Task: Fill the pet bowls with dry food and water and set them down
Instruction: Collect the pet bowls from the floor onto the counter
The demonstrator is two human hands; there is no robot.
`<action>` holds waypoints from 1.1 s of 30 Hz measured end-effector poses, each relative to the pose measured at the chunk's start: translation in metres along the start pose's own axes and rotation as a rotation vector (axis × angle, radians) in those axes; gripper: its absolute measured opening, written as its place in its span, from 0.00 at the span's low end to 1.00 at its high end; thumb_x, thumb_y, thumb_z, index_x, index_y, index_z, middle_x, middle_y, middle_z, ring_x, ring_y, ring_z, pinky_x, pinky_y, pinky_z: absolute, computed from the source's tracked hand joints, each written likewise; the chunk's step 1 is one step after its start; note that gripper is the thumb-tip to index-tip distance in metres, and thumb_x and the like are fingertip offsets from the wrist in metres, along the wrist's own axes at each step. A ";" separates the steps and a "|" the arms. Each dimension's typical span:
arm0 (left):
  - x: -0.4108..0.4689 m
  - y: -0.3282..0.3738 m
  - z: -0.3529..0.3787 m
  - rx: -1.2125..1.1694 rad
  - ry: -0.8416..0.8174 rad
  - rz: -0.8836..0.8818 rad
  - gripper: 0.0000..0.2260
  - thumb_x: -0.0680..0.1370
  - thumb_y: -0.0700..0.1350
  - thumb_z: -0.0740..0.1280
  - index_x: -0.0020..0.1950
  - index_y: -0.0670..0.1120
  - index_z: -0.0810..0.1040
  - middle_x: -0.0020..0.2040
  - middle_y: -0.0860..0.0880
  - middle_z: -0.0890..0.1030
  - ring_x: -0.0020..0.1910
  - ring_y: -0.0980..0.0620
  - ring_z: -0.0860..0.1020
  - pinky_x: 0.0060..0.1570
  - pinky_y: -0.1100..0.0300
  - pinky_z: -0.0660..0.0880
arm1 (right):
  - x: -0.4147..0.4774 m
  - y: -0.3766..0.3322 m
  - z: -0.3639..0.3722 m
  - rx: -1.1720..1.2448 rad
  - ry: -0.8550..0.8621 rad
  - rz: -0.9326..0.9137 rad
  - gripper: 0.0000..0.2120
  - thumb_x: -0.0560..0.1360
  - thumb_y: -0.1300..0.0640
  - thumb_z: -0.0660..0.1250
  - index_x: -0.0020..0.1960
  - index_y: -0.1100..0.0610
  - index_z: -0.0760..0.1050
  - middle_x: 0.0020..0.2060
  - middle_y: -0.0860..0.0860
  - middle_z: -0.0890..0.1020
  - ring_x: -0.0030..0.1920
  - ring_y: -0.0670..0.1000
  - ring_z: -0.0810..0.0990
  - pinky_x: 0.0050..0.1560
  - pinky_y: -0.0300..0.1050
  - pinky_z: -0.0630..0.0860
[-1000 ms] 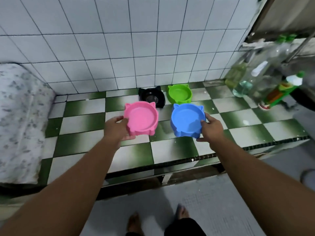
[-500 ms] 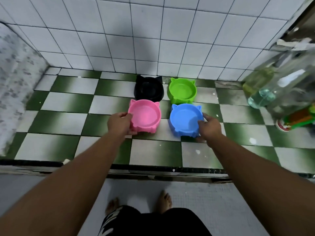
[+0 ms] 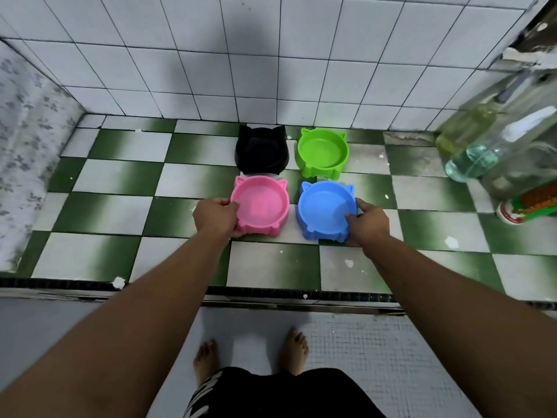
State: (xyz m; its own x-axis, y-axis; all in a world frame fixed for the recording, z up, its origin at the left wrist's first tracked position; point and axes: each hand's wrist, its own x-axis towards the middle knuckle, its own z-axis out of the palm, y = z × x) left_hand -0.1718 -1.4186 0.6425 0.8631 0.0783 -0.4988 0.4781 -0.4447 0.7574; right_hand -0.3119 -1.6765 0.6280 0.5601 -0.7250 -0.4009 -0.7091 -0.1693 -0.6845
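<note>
Several cat-eared pet bowls stand in a square on the green-and-white checkered ledge (image 3: 120,176). The black bowl (image 3: 261,149) and the green bowl (image 3: 323,152) sit at the back near the wall. The pink bowl (image 3: 261,206) is front left; my left hand (image 3: 215,217) grips its left rim. The blue bowl (image 3: 327,208) is front right; my right hand (image 3: 366,221) grips its right rim. Both front bowls rest on the tiles. The pink, blue and green bowls look empty; the black one's inside is too dark to read.
Clear plastic bottles (image 3: 494,146) and a green-capped bottle (image 3: 530,206) lie at the ledge's right end. A patterned cloth (image 3: 27,146) covers the left side. The white tiled wall (image 3: 271,55) rises behind the bowls. The ledge's front edge (image 3: 271,292) drops to the grey floor by my feet.
The pink and blue bowls came down from a raised, tilted hold and now sit flat on the tiles in front of the black and green bowls. My view moved closer and lower.
</note>
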 end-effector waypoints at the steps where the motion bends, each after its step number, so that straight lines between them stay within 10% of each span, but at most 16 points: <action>1: 0.001 0.000 0.000 -0.002 0.001 -0.003 0.14 0.79 0.39 0.73 0.64 0.39 0.82 0.44 0.40 0.84 0.31 0.40 0.85 0.31 0.48 0.84 | 0.000 0.001 0.000 -0.004 -0.002 0.000 0.25 0.78 0.61 0.64 0.75 0.53 0.68 0.60 0.57 0.81 0.45 0.55 0.79 0.22 0.32 0.68; 4: 0.001 -0.001 0.000 0.002 0.004 -0.011 0.13 0.79 0.38 0.73 0.63 0.39 0.82 0.41 0.41 0.84 0.30 0.41 0.85 0.31 0.48 0.84 | 0.000 0.000 0.000 -0.017 0.010 -0.003 0.25 0.78 0.61 0.65 0.75 0.54 0.68 0.61 0.56 0.81 0.45 0.55 0.79 0.24 0.29 0.70; 9: 0.001 -0.003 -0.003 0.024 0.005 -0.023 0.13 0.78 0.38 0.74 0.61 0.39 0.82 0.38 0.42 0.84 0.26 0.45 0.84 0.31 0.50 0.84 | 0.007 -0.003 0.001 0.012 0.021 0.042 0.25 0.77 0.62 0.67 0.74 0.54 0.70 0.64 0.56 0.80 0.58 0.58 0.81 0.57 0.44 0.77; 16: 0.003 -0.003 -0.003 0.063 -0.005 -0.001 0.14 0.78 0.39 0.74 0.63 0.39 0.81 0.40 0.42 0.84 0.27 0.46 0.85 0.30 0.53 0.83 | 0.007 -0.002 0.002 -0.030 0.052 0.006 0.26 0.75 0.60 0.69 0.73 0.57 0.70 0.61 0.58 0.82 0.59 0.58 0.81 0.63 0.46 0.74; 24: 0.005 0.006 -0.009 0.270 0.127 0.196 0.17 0.79 0.50 0.71 0.64 0.41 0.80 0.57 0.46 0.84 0.50 0.47 0.81 0.54 0.52 0.79 | 0.006 -0.017 -0.006 -0.068 0.166 -0.113 0.23 0.74 0.53 0.69 0.67 0.58 0.72 0.43 0.54 0.79 0.45 0.59 0.82 0.49 0.51 0.80; 33: -0.003 0.050 -0.027 0.259 0.073 0.404 0.18 0.79 0.52 0.70 0.67 0.45 0.80 0.55 0.47 0.82 0.54 0.50 0.80 0.58 0.55 0.75 | 0.006 -0.093 0.007 -0.076 0.087 -0.386 0.20 0.75 0.55 0.69 0.66 0.57 0.74 0.54 0.57 0.80 0.53 0.56 0.80 0.51 0.41 0.71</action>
State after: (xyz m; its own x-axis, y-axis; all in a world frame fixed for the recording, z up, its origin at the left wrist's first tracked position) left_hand -0.1462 -1.4171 0.6936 0.9850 -0.0884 -0.1482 0.0537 -0.6594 0.7499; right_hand -0.2396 -1.6608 0.6853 0.7552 -0.6520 -0.0681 -0.4854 -0.4863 -0.7265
